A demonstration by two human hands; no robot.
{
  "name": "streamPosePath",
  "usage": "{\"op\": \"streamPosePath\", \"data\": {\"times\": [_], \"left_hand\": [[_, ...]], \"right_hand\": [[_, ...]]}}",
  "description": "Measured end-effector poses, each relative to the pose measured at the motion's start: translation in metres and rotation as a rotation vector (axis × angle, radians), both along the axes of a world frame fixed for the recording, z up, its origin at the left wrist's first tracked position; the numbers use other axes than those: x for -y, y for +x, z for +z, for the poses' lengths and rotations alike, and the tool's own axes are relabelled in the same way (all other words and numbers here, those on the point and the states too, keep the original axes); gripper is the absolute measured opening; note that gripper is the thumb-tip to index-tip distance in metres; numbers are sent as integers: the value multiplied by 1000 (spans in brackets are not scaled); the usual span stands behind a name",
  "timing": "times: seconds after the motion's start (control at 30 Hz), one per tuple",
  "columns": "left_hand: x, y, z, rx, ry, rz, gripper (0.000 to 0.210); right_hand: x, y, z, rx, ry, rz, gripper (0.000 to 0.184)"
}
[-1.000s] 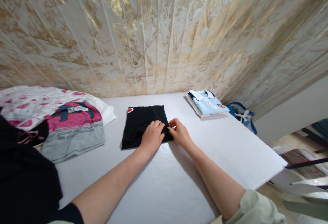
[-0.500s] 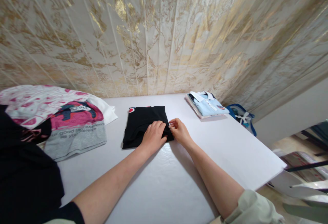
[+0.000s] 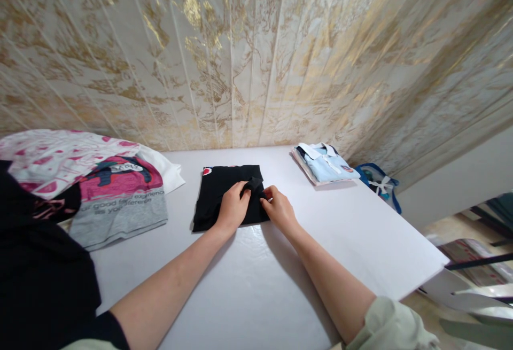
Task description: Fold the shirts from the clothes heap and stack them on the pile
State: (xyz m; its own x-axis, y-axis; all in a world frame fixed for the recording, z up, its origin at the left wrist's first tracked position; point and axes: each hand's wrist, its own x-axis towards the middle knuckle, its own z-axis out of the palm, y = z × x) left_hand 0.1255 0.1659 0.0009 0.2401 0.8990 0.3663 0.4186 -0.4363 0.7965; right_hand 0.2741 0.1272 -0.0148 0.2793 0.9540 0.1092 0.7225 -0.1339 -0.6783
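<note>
A folded black garment, likely a shirt, lies flat on the white table, a small red-and-white print showing at its far left corner. My left hand pinches a fold of the black cloth and holds it lifted near the garment's right half. Closed on the right edge of the same garment, my right hand grips the cloth between thumb and fingers. The part of the fabric inside each hand is hidden.
Left on the table lie a grey-and-pink printed shirt, a white-and-pink patterned cloth and a black cloth. A folded light blue collared shirt tops a stack at the back right, beside a blue-edged bag. A patterned curtain hangs behind.
My left hand has gone from lying flat over the black garment to lifting a fold of it. My right hand stays at the right edge, its fingers slightly shifted.
</note>
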Motion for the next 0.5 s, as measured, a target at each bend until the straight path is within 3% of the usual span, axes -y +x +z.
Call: {"op": "streamPosePath", "data": {"times": [0.17, 0.33, 0.5], "left_hand": [[-1, -1, -2, 8, 29, -12, 21], [-1, -2, -4, -9, 59, -41, 23], [0, -1, -4, -14, 59, -57, 23]], "right_hand": [[-6, 7, -5, -228, 100, 129, 11], [-3, 5, -4, -77, 56, 72, 23], [-3, -3, -4, -93, 78, 157, 32]]}}
